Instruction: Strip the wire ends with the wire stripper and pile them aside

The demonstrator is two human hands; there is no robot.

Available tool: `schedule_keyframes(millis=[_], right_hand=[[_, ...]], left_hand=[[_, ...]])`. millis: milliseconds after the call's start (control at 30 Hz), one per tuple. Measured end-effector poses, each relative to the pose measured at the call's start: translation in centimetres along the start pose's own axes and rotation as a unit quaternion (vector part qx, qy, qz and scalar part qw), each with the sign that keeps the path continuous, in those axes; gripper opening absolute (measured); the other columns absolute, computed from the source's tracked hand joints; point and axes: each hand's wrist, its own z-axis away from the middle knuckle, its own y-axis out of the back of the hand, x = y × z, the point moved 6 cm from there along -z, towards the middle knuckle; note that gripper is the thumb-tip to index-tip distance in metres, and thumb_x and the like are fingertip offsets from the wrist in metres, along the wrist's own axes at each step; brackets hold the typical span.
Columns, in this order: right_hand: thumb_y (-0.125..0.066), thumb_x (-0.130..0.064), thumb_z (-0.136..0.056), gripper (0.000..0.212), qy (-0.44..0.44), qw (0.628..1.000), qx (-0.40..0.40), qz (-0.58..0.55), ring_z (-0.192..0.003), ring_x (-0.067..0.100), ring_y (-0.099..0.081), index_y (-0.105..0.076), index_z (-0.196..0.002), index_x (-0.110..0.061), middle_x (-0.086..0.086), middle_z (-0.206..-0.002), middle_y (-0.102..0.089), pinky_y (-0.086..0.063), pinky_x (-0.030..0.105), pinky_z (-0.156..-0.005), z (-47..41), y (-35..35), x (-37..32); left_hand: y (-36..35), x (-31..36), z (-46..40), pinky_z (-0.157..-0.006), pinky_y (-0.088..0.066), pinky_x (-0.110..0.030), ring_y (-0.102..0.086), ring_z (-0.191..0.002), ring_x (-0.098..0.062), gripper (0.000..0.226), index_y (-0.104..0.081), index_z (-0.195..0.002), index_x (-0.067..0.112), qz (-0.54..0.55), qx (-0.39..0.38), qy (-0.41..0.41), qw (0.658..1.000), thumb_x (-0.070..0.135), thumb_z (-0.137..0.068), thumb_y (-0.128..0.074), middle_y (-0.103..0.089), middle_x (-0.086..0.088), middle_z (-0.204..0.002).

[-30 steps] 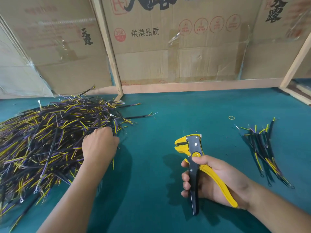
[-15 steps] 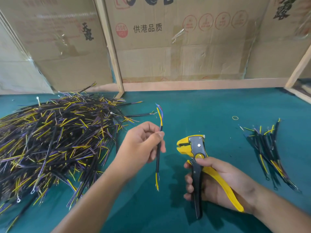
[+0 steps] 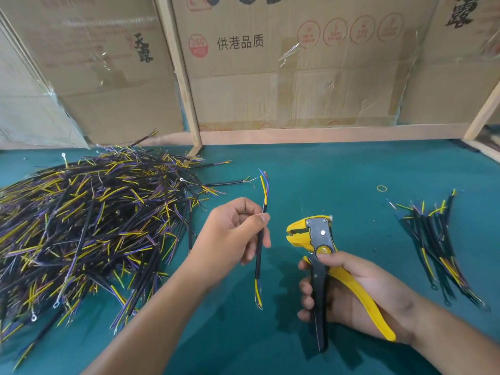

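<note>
My left hand (image 3: 232,231) pinches a short black cable (image 3: 259,255) upright above the table, with yellow, blue and purple cores fanning from its top end and yellow ones at the bottom. To its right, my right hand (image 3: 349,290) grips the yellow and black wire stripper (image 3: 315,239) by its handles, jaws pointing left toward the cable, a short gap between them. A large heap of black, yellow and purple cables (image 3: 89,226) lies at the left. A small pile of cables (image 3: 438,239) lies at the right.
The green table (image 3: 338,180) is bounded at the back by cardboard panels (image 3: 297,77) in a wooden frame (image 3: 186,104). A yellow rubber band (image 3: 381,188) lies near the small pile. Tiny insulation scraps dot the cloth near the stripper.
My left hand left the big heap with one cable and brought it upright beside the stripper. My right hand with the stripper stayed about where it was.
</note>
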Motion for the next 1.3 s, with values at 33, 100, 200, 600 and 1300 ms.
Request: schedule_keyframes(millis=[33,100,200,600,1300], right_hand=[[-0.087,-0.024,-0.072,0.041,0.002,1.0,0.004,-0.001,-0.075,0.038,-0.062,-0.071,-0.102,-0.002,0.025,-0.087,-0.059,-0.053,0.056,-0.084,-0.1,-0.1,0.0],[-0.085,-0.024,-0.073,0.04,0.003,1.0,0.008,-0.002,-0.075,0.038,-0.061,-0.07,-0.102,-0.002,0.025,-0.086,-0.058,-0.053,0.057,-0.083,0.0,-0.2,-0.1],[-0.079,-0.025,-0.078,0.035,0.004,1.0,0.012,-0.001,-0.075,0.038,-0.06,-0.068,-0.104,-0.002,0.024,-0.087,-0.058,-0.053,0.056,-0.084,0.3,-0.4,-0.1],[-0.076,-0.022,-0.077,0.032,0.012,0.998,0.022,0.052,-0.076,0.033,-0.061,-0.068,-0.1,-0.001,0.02,-0.086,-0.06,-0.056,0.051,-0.084,0.8,-1.0,-0.2],[-0.069,-0.009,-0.085,0.004,0.08,0.994,0.02,0.073,-0.071,0.031,-0.057,-0.069,-0.087,-0.005,0.015,-0.078,-0.056,-0.055,0.049,-0.077,1.3,-1.7,-0.4]], left_hand=[[0.0,0.0,0.0,-0.037,-0.033,-0.019,-0.039,-0.034,-0.012,0.015,-0.05,-0.084,0.008,0.013,0.002,0.007,1.0,0.018,-0.092,-0.058,-0.064,-0.01,-0.06],[0.0,-0.2,0.1,-0.037,-0.034,-0.02,-0.041,-0.036,-0.014,0.015,-0.05,-0.085,0.007,0.042,0.012,0.032,0.999,0.011,-0.098,-0.056,-0.065,-0.012,-0.063],[0.2,-0.5,0.1,-0.037,-0.036,-0.021,-0.043,-0.038,-0.014,0.015,-0.051,-0.086,0.007,0.071,0.043,0.065,0.994,0.009,-0.1,-0.051,-0.065,-0.01,-0.064],[0.0,-0.8,0.0,-0.048,-0.051,-0.025,-0.058,-0.049,-0.018,0.011,-0.049,-0.093,0.003,0.125,0.05,0.049,0.99,0.006,-0.103,-0.045,-0.072,-0.016,-0.077],[-1.6,-1.3,0.4,-0.061,-0.057,-0.028,-0.064,-0.064,-0.021,0.012,-0.054,-0.094,0.004,0.116,-0.008,0.056,0.992,0.008,-0.103,-0.048,-0.074,-0.018,-0.09]])
